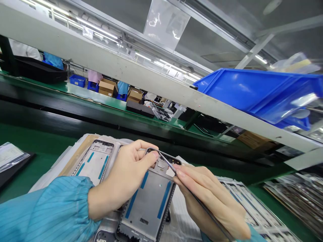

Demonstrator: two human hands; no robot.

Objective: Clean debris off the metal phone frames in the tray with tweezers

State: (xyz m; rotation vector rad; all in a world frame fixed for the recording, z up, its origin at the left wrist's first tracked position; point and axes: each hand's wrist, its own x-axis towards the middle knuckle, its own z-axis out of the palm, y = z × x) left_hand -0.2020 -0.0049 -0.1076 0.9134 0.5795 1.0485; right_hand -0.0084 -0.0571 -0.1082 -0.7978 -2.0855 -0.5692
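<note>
Your left hand (121, 178) is closed around the top end of a metal phone frame (147, 205), with the thumb pressed on its face near the top edge and the fingers curling out of sight behind it, so it has a firm hold. The frame runs down from that hand towards you, and its two blue strips (164, 200) sit just below your thumb. Your right hand (212, 201) is nearly closed, pinching a long thin dark strip (168, 164) that lies across the frame's top corner, touching it; I can't tell if the strip is a tool or a part. Your right fingertips (179, 173) sit just beside the frame's edge. Left of your left hand, a second phone frame (94, 164) lies on a white foam sheet (184, 222), and past your right hand there's a stack of frames (252, 208). Further left of your left hand, a paper (8, 154) lies on a black tray (15, 171). Well above both hands, a blue plastic bin (252, 94) sits on a grey shelf (126, 70), with cardboard boxes (107, 87) far beyond it
</note>
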